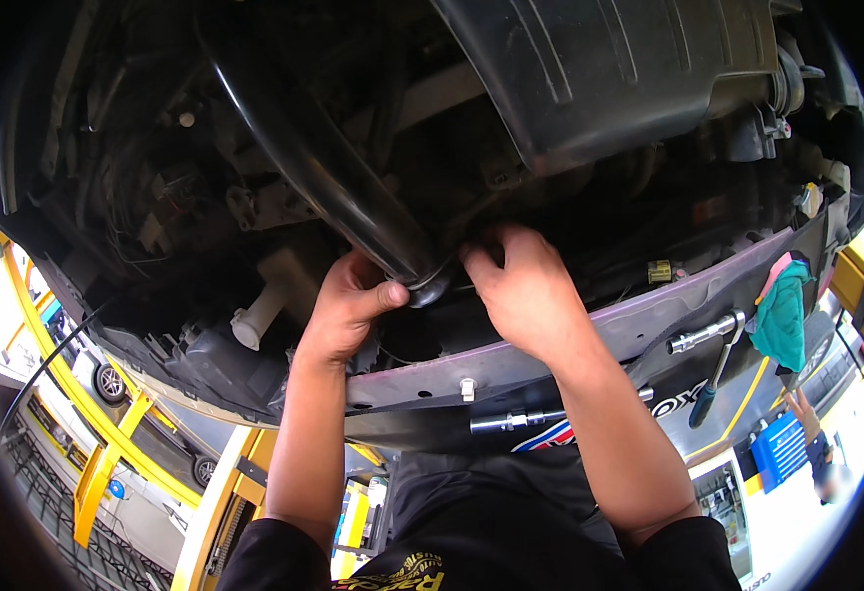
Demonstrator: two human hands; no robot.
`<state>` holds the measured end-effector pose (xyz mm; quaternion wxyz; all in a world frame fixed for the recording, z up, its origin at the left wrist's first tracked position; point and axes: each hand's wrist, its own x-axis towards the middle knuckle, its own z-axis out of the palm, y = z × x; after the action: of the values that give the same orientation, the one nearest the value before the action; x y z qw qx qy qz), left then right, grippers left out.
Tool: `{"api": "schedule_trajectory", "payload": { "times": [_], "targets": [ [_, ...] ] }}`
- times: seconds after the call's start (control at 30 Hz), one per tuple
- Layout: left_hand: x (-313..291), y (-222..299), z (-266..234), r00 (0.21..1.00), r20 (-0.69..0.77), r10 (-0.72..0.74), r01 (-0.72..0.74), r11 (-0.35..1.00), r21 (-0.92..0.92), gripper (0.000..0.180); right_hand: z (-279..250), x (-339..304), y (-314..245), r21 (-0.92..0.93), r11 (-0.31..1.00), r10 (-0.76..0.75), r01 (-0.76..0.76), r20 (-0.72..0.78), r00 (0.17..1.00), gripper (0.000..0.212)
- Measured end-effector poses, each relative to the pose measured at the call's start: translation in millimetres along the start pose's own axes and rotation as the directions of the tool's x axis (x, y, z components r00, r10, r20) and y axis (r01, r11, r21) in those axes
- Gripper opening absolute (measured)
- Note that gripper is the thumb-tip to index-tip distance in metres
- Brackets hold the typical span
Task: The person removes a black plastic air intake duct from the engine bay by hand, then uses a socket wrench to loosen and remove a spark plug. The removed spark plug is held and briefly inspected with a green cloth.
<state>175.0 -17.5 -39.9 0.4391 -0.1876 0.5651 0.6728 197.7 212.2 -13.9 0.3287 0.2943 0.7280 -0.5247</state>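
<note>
Black tube point(324, 163): slants toward us, its near end between our hands
Left hand point(341, 307): we clamp it on the tube's end, thumb in front
Right hand point(532, 295): just beside; fingertips hidden, we cannot tell its grip
Green cloth point(785, 317): near a wrench point(723, 364)

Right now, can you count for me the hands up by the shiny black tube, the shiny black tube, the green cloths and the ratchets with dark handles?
Left hand and right hand: 2
Shiny black tube: 1
Green cloth: 1
Dark-handled ratchet: 1
Total: 5
</note>
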Motion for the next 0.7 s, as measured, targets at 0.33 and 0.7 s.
{"api": "schedule_trajectory", "payload": {
  "times": [0.33, 0.7],
  "targets": [
    [-19, -1, 32, 0.946, -0.219, 0.241, -0.203, 0.962, 0.182, 0.076, 2, 0, 6, -0.001, 0.997, -0.074, 0.075, -0.124, 0.989, 0.028],
    [-16, 21, 86, 0.880, -0.378, 0.286, -0.065, 0.862, 0.502, 0.055, 4, 12, 3, -0.309, 0.948, -0.136, 0.072, -0.192, 0.972, 0.020]
  ]
}}
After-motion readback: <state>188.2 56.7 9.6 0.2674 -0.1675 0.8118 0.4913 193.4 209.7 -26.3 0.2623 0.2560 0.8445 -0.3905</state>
